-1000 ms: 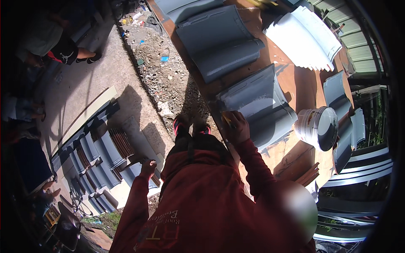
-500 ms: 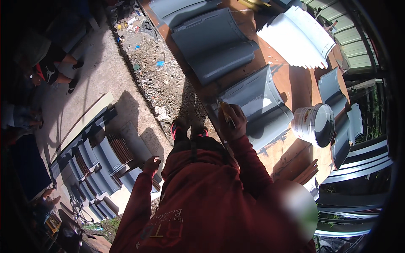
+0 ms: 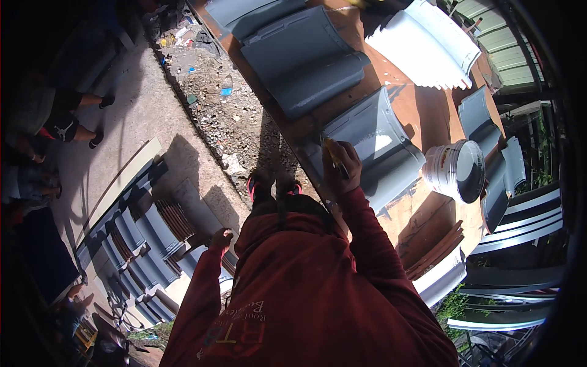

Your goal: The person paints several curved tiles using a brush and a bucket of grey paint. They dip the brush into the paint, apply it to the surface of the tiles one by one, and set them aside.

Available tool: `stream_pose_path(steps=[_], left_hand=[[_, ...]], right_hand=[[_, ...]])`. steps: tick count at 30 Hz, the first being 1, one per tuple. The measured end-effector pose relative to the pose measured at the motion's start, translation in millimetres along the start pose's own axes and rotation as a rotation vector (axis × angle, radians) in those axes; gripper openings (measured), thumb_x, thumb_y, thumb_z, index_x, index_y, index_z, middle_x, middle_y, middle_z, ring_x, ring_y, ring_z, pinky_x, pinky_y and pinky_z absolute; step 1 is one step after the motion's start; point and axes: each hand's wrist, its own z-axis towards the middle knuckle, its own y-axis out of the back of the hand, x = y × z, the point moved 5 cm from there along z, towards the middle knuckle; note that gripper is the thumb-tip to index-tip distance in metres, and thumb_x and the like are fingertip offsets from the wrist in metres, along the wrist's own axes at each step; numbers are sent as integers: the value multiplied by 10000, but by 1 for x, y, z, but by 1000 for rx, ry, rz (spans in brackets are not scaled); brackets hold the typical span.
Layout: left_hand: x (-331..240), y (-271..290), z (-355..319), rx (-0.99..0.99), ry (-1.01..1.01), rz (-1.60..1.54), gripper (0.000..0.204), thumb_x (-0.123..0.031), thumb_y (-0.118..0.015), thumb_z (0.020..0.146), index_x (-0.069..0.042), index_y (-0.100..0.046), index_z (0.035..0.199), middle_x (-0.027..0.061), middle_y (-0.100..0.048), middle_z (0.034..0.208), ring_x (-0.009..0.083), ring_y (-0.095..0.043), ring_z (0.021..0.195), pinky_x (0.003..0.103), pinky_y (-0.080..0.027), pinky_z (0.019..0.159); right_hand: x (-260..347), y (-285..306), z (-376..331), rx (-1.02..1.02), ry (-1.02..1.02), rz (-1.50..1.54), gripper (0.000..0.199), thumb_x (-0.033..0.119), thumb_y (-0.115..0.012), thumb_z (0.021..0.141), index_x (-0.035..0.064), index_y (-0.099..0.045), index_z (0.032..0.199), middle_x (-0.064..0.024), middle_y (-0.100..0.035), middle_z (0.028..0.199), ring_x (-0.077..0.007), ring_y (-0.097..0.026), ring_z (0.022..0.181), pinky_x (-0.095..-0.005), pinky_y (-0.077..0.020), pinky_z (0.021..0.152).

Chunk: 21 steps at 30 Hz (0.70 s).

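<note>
My right hand is closed around a paintbrush with a yellow handle, its bristles at the left edge of a grey curved roof tile. The tile lies on a brown wooden table, and a patch of its surface shines in the sun. My left hand hangs low at my side, away from the table, its fingers curled with nothing visible in them. To the right of the tile stands a white paint bucket, tilted-looking in this view, with grey paint showing at its top.
More grey tiles and a brightly lit tile lie farther along the table. Stacked tiles rest on the ground at left. Rubble borders the table. People are at the far left. Metal strips lie at right.
My right hand and the brush have shifted slightly along the tile's left edge. The whole view has moved a little. My left hand stays low at my side.
</note>
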Motion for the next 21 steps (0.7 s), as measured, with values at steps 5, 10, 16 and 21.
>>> stream_pose_path(steps=[5,10,16,21], left_hand=[[-29,18,25,-38,-42,24,364,-291,-697,873,-83,-694,1171,164,-727,1111,322,-687,1071,395,-532,938],[-20,21,44,-34,-44,47,348,-274,-707,875,-82,-700,1165,146,-739,1093,290,-700,1062,377,-544,927],[-7,31,61,44,-38,44,339,-264,-724,867,-91,-704,1158,139,-744,1074,281,-710,1034,371,-551,908],[-10,55,79,32,-67,6,340,-253,-713,857,-76,-700,1147,143,-739,1071,281,-708,1019,373,-549,902]], right_hand=[[0,-1,-33,46,-19,3,134,3,-725,845,21,-682,971,-151,-680,891,-320,-693,772,-379,-536,661],[15,-3,-27,119,-215,91,99,54,-712,853,21,-652,925,-159,-663,845,-356,-680,737,-404,-521,639],[1,-4,-39,84,-219,65,100,73,-705,862,21,-634,910,-170,-653,821,-379,-671,726,-401,-511,621],[-9,-4,-49,40,-446,120,121,108,-721,856,12,-650,877,-163,-669,781,-291,-680,692,-366,-517,635]])
